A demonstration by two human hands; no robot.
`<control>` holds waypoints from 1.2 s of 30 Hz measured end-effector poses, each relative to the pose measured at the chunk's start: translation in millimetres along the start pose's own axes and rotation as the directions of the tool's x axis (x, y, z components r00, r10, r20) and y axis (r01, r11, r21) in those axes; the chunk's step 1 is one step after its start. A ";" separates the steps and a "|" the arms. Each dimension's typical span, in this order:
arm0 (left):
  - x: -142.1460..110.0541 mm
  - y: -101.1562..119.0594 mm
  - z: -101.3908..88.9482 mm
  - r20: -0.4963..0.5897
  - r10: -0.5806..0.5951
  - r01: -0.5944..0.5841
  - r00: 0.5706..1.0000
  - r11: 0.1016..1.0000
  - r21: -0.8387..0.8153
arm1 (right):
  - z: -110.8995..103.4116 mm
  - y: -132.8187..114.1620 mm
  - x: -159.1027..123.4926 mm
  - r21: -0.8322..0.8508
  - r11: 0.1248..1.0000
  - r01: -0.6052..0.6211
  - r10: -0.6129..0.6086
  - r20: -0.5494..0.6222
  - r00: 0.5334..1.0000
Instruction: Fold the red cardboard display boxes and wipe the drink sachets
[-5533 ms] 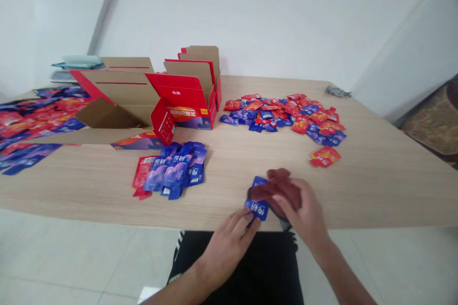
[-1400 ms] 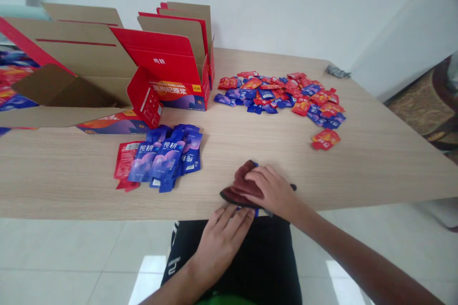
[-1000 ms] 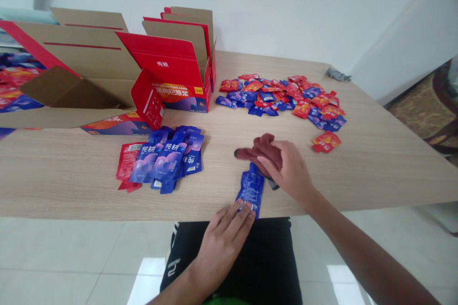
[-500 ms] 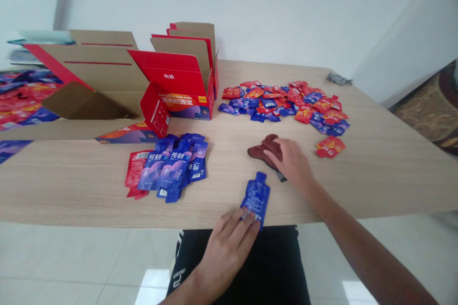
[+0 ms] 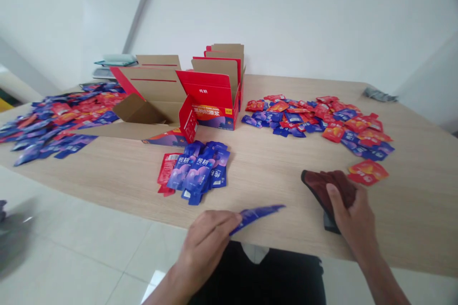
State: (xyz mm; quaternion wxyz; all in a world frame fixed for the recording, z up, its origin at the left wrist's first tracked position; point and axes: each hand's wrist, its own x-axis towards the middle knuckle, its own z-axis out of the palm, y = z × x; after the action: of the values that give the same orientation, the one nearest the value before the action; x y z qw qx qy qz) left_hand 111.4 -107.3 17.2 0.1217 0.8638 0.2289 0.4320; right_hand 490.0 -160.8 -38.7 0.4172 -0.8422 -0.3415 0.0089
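Note:
My left hand (image 5: 211, 240) pinches one end of a blue pouch (image 5: 258, 214), lifted and seen nearly edge-on over the table's front edge. Further right, my right hand (image 5: 354, 214) is closed on a crumpled dark-red cloth (image 5: 334, 188) with a dark edge; a small dark grey piece hangs below it. Left of centre lies a small stack of blue pouches (image 5: 200, 171), with a red pouch (image 5: 167, 171) beside it. Just past the right hand, an orange-red pouch (image 5: 368, 171) lies by itself.
Open red cardboard boxes (image 5: 211, 90) stand at the back, one lying with its flaps spread (image 5: 153, 86). A large heap of red and blue pouches (image 5: 71, 114) covers the left end. Another pile (image 5: 296, 114) lies back right, near a grey crumpled item (image 5: 379, 95).
The left hand has lifted the blue pouch off the table and tilted it. The right hand has gathered up the dark-red cloth and drawn it closer. The view has swung left.

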 end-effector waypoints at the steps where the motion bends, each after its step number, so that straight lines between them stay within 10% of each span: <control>1: 3.0 -3.3 -12.8 -0.069 -0.013 0.017 0.998 0.998 0.057 | 0.3 -0.5 0.7 -0.004 1.000 -0.009 0.009 0.015 1.000; 7: 14.4 -49.4 -63.0 -0.330 0.030 0.121 0.943 0.896 0.428 | 1.4 -1.0 2.0 -0.012 1.000 0.001 0.000 0.038 0.999; 15: -14.2 -122.2 -49.2 -0.029 -0.171 0.155 0.985 0.789 0.595 | 3.5 0.4 1.6 0.005 0.998 0.064 -0.065 0.049 0.997; 36: -30.3 -115.6 -44.8 -0.076 -0.234 0.241 0.969 0.843 0.480 | 2.8 -0.5 0.5 -0.017 0.997 0.070 -0.070 0.032 0.997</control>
State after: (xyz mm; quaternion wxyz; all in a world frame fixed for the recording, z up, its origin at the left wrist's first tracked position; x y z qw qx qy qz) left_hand 26.1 -21.9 -24.1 -0.0483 0.8283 0.4358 0.3488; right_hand 489.2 -158.4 -40.1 0.4042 -0.8332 -0.3773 0.0045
